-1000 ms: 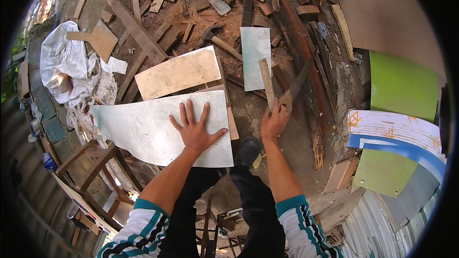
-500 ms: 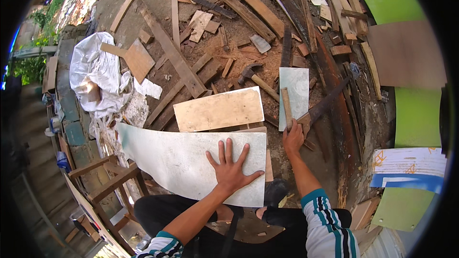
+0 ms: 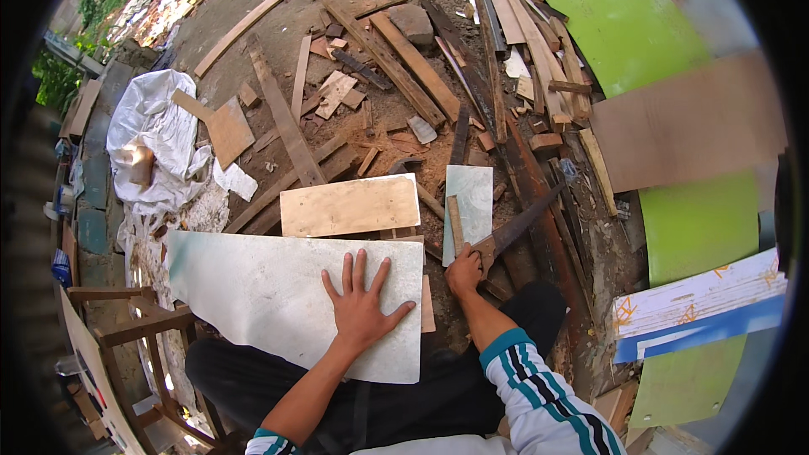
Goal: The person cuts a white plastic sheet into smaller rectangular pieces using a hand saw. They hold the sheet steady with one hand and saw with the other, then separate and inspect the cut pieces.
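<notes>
"How does the left hand (image 3: 362,316) stand?"

"Palm down, its grip wide and the fingers fanned out — it rests on a large pale-grey sheet (image 3: 244,286), close to that sheet's right edge."

"And the right hand (image 3: 463,272)?"

"That grip is narrow, curled round the wooden handle of a handsaw (image 3: 527,223). The dark blade slants up and off to the right."

"Something else pokes out of that fist."

"A slim wooden strip (image 3: 456,223). I can't tell whether it's joined to the saw. In this view it overlaps the left edge of a small grey rectangular sheet (image 3: 478,190), which lies on the ground (image 3: 270,29)."

"What surrounds the big one?"

"Just beyond its far edge is a tan rectangular panel (image 3: 350,206). By its lower left edge stands a wooden frame (image 3: 152,326). Farther up that side, near the ground's left edge, sits a crumpled white sack (image 3: 160,114) — green sheets (image 3: 619,25) line the right."
</notes>
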